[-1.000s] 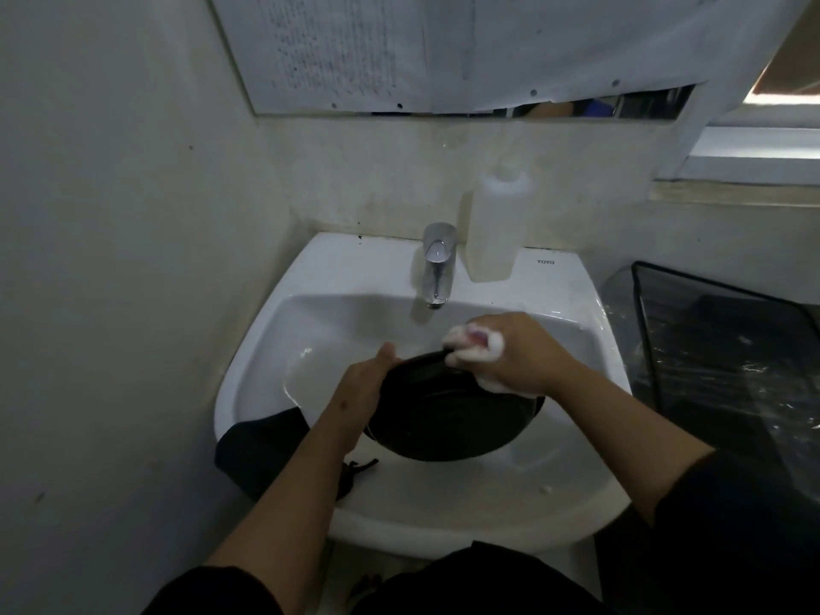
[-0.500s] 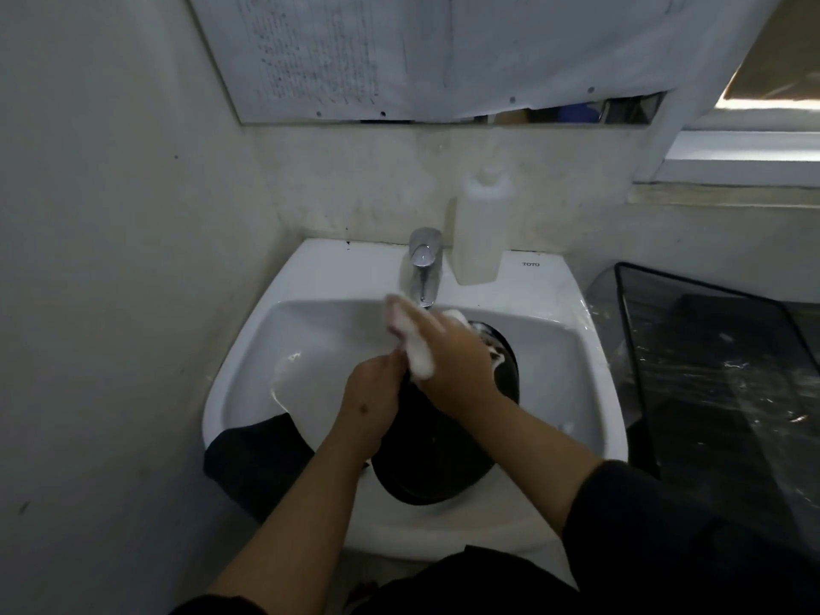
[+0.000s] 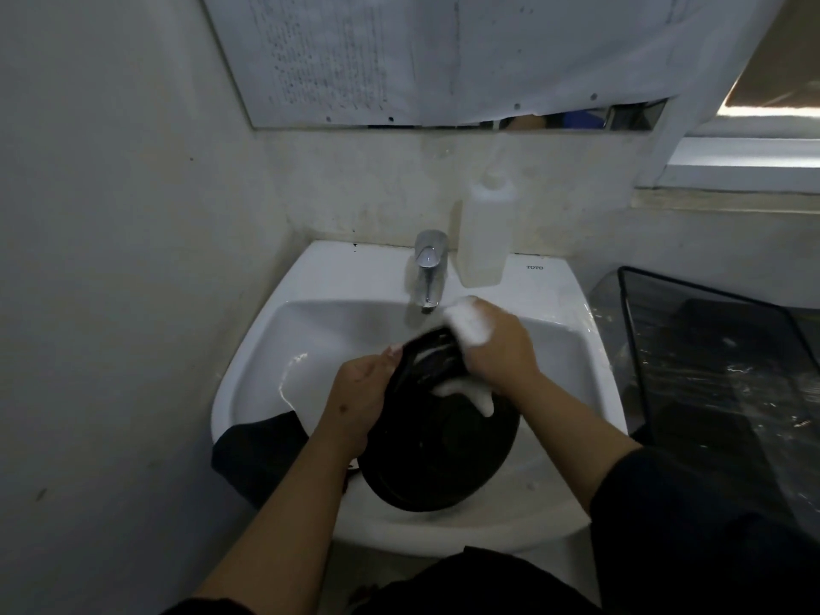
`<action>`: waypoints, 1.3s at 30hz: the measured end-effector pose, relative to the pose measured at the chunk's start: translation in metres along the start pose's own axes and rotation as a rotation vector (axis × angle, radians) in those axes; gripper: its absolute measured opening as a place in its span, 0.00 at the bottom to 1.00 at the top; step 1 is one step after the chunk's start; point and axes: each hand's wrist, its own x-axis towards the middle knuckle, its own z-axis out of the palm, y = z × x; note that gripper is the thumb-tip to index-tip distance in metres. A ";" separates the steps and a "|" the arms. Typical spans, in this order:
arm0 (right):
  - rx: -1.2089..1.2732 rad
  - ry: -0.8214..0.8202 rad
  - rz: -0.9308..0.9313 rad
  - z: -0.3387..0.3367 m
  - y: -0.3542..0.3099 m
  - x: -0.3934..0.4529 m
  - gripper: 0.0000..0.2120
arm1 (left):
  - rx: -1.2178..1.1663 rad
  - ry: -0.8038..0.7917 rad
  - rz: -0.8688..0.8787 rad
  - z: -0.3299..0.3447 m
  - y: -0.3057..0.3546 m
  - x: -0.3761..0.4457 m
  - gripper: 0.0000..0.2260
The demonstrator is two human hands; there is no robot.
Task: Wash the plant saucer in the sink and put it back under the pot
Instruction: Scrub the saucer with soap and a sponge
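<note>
I'm mid-scrub: my left hand [image 3: 359, 392] grips the black saucer [image 3: 443, 450] by its left rim, tilted over the sink [image 3: 337, 286] at frame centre. My right hand [image 3: 492, 348] clutches a soapy sponge [image 3: 466, 324] against its upper edge. Next, I reckon, comes rinsing under the tap [image 3: 427, 268].

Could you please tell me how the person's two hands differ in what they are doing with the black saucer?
The left hand grips the saucer by its left rim, steadying it tilted over the sink; the right hand clutches a foamy white sponge at the saucer's upper rim. The left hand looks free of foam; the right is lathered. Both are over the basin, touching the saucer.
</note>
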 end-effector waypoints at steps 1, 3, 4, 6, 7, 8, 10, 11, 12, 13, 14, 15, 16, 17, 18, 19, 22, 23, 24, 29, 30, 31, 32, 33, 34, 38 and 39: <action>0.121 0.031 0.088 0.000 0.011 -0.001 0.16 | -0.049 0.033 -0.034 -0.002 -0.001 0.000 0.16; 0.389 0.108 0.287 -0.001 0.020 -0.006 0.12 | -0.103 0.045 -0.084 -0.007 -0.002 -0.001 0.16; 0.471 0.105 0.359 -0.003 0.022 -0.008 0.11 | -0.094 0.008 -0.090 -0.010 -0.004 -0.001 0.16; 0.510 0.012 0.370 -0.011 0.018 -0.012 0.14 | 0.022 -0.124 -0.112 -0.016 0.002 -0.001 0.16; 0.469 -0.011 0.320 -0.014 0.014 -0.013 0.13 | 0.151 -0.201 -0.115 -0.017 0.007 0.001 0.16; 0.304 -0.036 0.233 -0.015 0.009 -0.011 0.08 | 0.288 -0.277 -0.104 -0.015 0.012 0.006 0.16; 0.034 -0.021 0.045 -0.017 -0.010 -0.007 0.06 | 0.474 -0.380 -0.047 -0.008 0.022 0.013 0.16; -0.073 -0.032 0.013 -0.016 -0.015 -0.005 0.10 | 0.510 -0.386 -0.003 -0.003 0.027 0.014 0.15; -0.104 -0.018 0.024 -0.017 -0.020 -0.003 0.12 | 0.525 -0.369 0.061 0.001 0.032 0.017 0.14; -0.072 0.016 0.075 -0.020 -0.024 -0.001 0.13 | 0.541 -0.349 0.132 0.005 0.035 0.019 0.14; -0.030 0.084 0.118 -0.020 -0.031 -0.002 0.12 | 0.564 -0.327 0.191 0.007 0.036 0.020 0.14; -0.007 0.163 0.127 -0.017 -0.038 -0.005 0.11 | 0.584 -0.302 0.226 0.007 0.036 0.022 0.14; -0.011 0.281 0.056 -0.010 -0.046 -0.008 0.09 | 0.571 -0.285 0.225 0.007 0.034 0.023 0.11; -0.014 0.373 -0.044 -0.002 -0.056 -0.011 0.07 | 0.530 -0.263 0.207 0.006 0.031 0.024 0.09; -0.011 0.393 -0.128 0.005 -0.063 -0.014 0.07 | 0.461 -0.235 0.181 0.007 0.029 0.021 0.12; -0.039 0.386 -0.206 0.012 -0.061 -0.014 0.08 | 0.391 -0.197 0.154 0.006 0.026 0.019 0.14; -0.094 0.357 -0.182 0.012 -0.024 -0.010 0.13 | 0.292 -0.032 0.101 0.003 0.021 0.014 0.16; -0.071 0.337 -0.096 0.010 -0.010 -0.010 0.15 | 0.227 0.013 0.061 0.001 0.020 0.014 0.16; -0.065 0.331 -0.010 0.008 0.001 -0.011 0.17 | 0.176 0.040 0.026 0.000 0.020 0.013 0.16; -0.034 0.405 -0.320 0.013 -0.045 -0.013 0.15 | 0.017 0.072 -0.081 0.001 0.018 0.013 0.14; -0.016 0.464 -0.439 0.017 -0.054 -0.017 0.17 | -0.004 0.070 -0.108 0.000 0.018 0.012 0.14; -0.029 0.491 -0.508 0.021 -0.054 -0.019 0.16 | -0.017 0.065 -0.127 -0.001 0.016 0.011 0.15; -0.063 0.490 -0.483 0.020 -0.050 -0.020 0.14 | -0.026 0.059 -0.130 -0.002 0.015 0.011 0.15; -0.093 0.461 -0.385 0.018 -0.041 -0.019 0.13 | -0.037 0.057 -0.123 -0.002 0.014 0.010 0.14; -0.073 0.407 -0.214 0.016 -0.032 -0.018 0.13 | -0.039 0.064 -0.114 -0.003 0.013 0.009 0.14; 0.071 0.272 0.202 0.006 -0.027 -0.011 0.19 | -0.057 0.089 -0.119 -0.002 0.014 0.010 0.15; 0.073 0.343 0.108 0.008 -0.039 -0.011 0.18 | -0.055 0.083 -0.125 -0.002 0.015 0.011 0.15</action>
